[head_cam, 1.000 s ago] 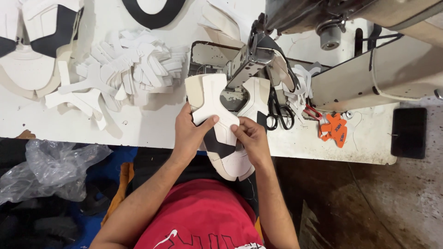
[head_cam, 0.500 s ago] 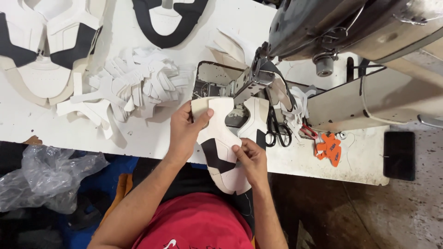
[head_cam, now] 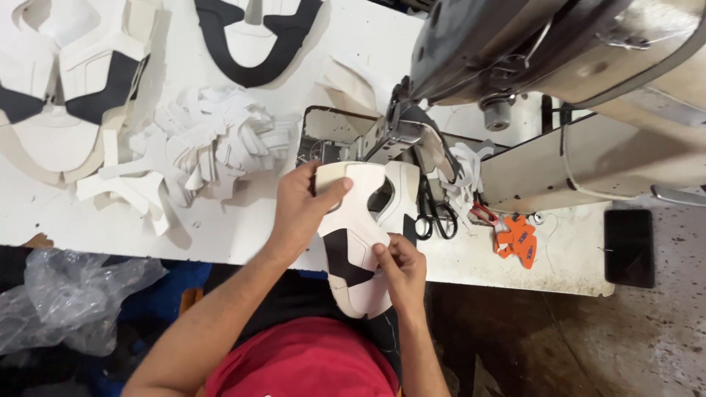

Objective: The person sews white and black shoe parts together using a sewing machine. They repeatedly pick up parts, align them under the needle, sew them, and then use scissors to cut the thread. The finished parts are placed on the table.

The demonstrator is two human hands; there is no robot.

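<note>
- Since the earlier frame my left hand [head_cam: 305, 209] has slid up the white and black shoe upper [head_cam: 360, 235], and my right hand [head_cam: 401, 268] has dropped toward its near end.
- Left hand: thumb on top, fingers curled under the far end of the upper, pinching it just short of the sewing machine head [head_cam: 412, 136], which I judge steers the piece.
- Right hand: fingers pressed together, thumb and forefinger pinching the near part of the upper beside the black patch, likely keeping it taut.
- The upper lies across the bench's near edge, in front of the machine, its near end hanging off toward my lap.
- Black scissors [head_cam: 435, 213] rest just right of it on the bench [head_cam: 235, 235], within reach.
- A heap of white cut pieces [head_cam: 198, 147] sits toward the left, apart from the work.
- More finished uppers [head_cam: 66, 103] lie at the far left corner.
</note>
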